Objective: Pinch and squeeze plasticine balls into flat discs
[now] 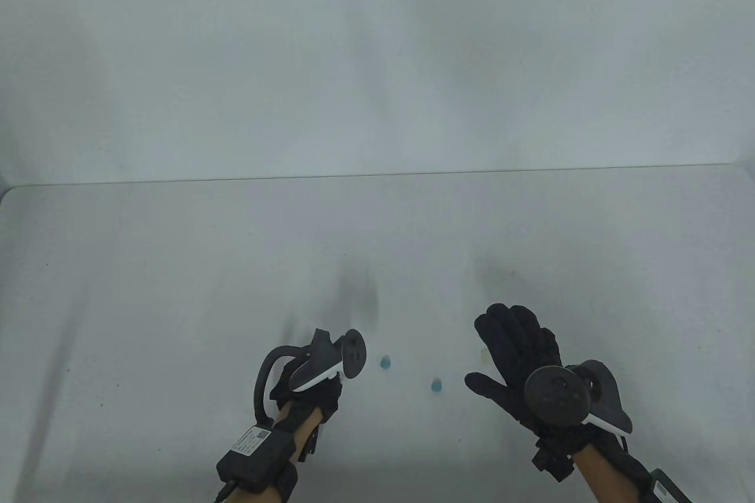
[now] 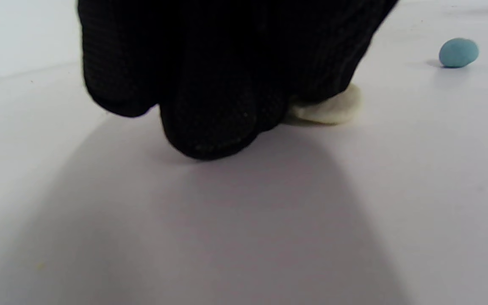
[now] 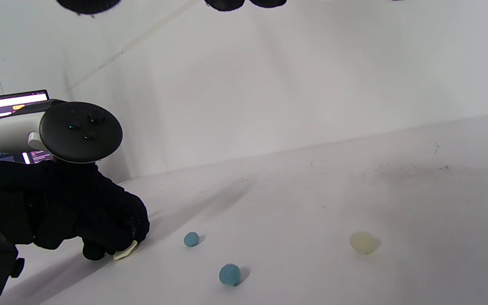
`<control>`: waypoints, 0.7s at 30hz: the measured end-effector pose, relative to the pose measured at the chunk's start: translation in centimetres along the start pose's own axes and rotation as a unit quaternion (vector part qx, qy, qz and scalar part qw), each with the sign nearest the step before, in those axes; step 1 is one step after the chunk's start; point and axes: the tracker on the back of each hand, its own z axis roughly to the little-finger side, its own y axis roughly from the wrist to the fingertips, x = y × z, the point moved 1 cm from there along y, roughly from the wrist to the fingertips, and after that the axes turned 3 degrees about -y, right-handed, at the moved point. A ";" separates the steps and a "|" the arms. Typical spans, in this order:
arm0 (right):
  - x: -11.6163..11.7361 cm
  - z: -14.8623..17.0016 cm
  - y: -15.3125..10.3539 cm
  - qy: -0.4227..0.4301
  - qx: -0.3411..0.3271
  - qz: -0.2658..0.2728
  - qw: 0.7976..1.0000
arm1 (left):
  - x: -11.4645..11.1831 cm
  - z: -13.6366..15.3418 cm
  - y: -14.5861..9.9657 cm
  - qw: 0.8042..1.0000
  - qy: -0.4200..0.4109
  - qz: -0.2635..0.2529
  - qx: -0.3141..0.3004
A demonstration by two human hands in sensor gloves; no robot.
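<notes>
Cream plasticine piece [image 2: 333,108], already flattened, lay on white table [image 1: 177,267] under left hand [image 1: 309,382]; curled fingers [image 2: 210,123] bore down on its edge, only rim showing. Whether thumb gripped it, cannot tell. Two blue balls [image 1: 386,361] [image 1: 436,385] sat apart on table between hands. Pale cream ball [image 3: 363,242] lay further right, under right hand [image 1: 519,361]. Right hand hovered with fingers straight and spread, holding nothing. Laptop screen [image 3: 6,103] glowed behind left hand in right wrist view.
</notes>
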 end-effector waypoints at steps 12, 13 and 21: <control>-0.1 0.0 0.0 -0.001 -0.001 0.002 1.000 | 2.0 1.7 -1.5 0.995 -0.093 -0.025 -0.006; 0.0 0.0 0.0 -0.001 -0.001 0.001 1.000 | 2.8 1.7 -1.8 0.994 -0.106 -0.035 -0.016; 0.0 0.0 0.0 -0.003 0.002 -0.001 1.000 | 5.4 0.0 -2.1 0.988 -0.099 -0.099 -0.067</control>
